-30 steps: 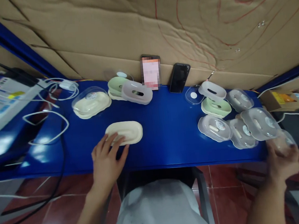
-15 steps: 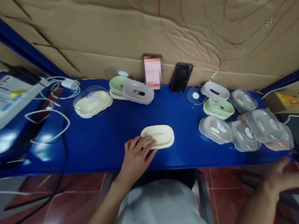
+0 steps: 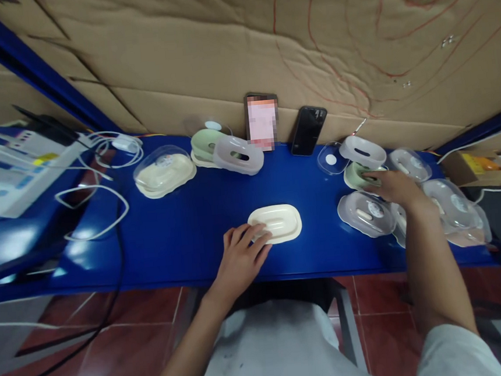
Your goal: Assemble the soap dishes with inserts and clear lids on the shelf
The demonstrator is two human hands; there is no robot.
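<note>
A cream oval soap dish base point(image 3: 286, 223) lies on the blue table, with a raised oval ridge in its middle. My left hand point(image 3: 243, 253) grips its left end, fingers over the top and thumb along the near edge. On the right side, my right hand point(image 3: 393, 187) reaches over a pale green oval tray point(image 3: 355, 176) and has its fingertips on it; part of the tray is hidden by the hand. A lilac slotted tray point(image 3: 364, 152) sits just behind the green one. Beside it leans a clear lid point(image 3: 332, 158) with a round white sticker.
Several lidded soap dishes point(image 3: 367, 213) crowd the table's right end. At the back left are a cream dish under a clear lid point(image 3: 165, 172) and another lilac tray point(image 3: 239, 155). A phone point(image 3: 309, 130) leans on the cardboard wall point(image 3: 177, 54). White cables point(image 3: 115, 150) lie at left.
My right hand has come in from beyond the table's right front edge to the green tray. My left hand stays on the cream base. The view has shifted slightly.
</note>
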